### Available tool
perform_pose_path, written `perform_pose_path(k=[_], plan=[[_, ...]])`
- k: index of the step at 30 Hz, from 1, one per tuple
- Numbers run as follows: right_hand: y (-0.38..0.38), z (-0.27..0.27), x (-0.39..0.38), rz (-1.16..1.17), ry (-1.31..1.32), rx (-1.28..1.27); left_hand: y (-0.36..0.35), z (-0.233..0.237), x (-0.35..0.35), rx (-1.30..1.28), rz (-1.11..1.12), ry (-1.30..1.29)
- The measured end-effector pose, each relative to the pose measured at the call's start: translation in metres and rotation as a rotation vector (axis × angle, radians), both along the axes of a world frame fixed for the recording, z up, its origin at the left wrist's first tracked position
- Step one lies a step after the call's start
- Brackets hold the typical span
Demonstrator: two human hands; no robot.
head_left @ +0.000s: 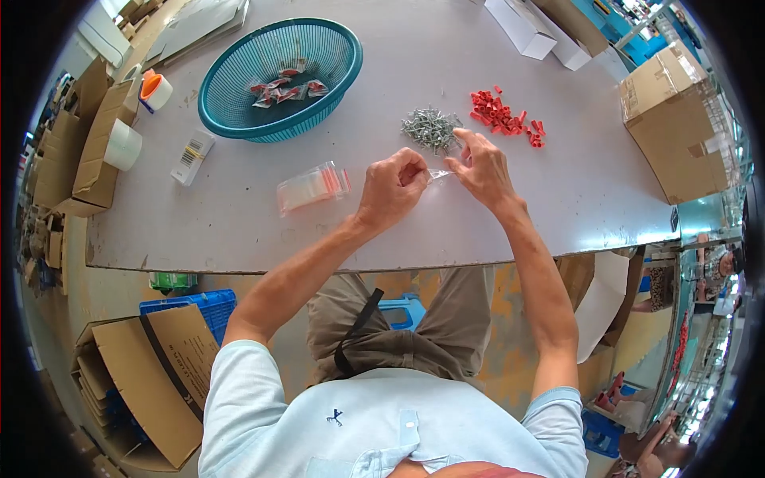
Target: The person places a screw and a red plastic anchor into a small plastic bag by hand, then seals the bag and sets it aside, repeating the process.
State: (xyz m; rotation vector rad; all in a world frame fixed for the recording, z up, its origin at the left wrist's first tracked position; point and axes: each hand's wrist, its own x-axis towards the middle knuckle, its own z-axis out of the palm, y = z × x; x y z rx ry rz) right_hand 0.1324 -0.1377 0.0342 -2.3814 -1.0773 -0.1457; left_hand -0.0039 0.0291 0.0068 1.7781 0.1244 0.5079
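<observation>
Our left hand (392, 187) and right hand (482, 169) have their fingers clamped on a small clear bag (437, 174), holding it just near the screws (431, 127) and red wall plugs (505, 118), likely for easy reach.

Left arm (299, 275): we log it bare below the short sleeve, bent at the elbow, forearm angled forward and inward.
Left hand (393, 187): curled into a loose fist, knuckles up, thumb and forefinger pinched together.
Right arm (542, 279): bare, reaching almost straight forward and leaning slightly inward.
Right hand (482, 167): back turned towards us, fingers partly extended, tips pinched towards its partner.
We note both hands just beside each other, not touching.
</observation>
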Motion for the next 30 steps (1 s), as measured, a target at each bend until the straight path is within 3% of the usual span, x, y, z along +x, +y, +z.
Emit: perform_pose_path(k=[8,17,20,22,30], plan=[[0.035,0.005,0.028,0.096,0.100,-0.093,0.001,0.004,0.000,0.013,0.002,-0.002],[0.037,0.003,0.032,0.145,0.089,0.035,0.003,0.006,0.002,0.046,0.093,-0.072],[0.035,0.010,0.027,0.066,0.250,0.059,0.004,0.008,0.002,0.063,0.113,-0.076],[0.033,0.012,0.024,-0.004,0.463,0.210,0.005,0.007,0.003,0.057,0.121,-0.067],[0.018,-0.002,0.035,0.020,0.878,0.509,0.012,0.009,0.005,0.041,0.165,-0.041]])
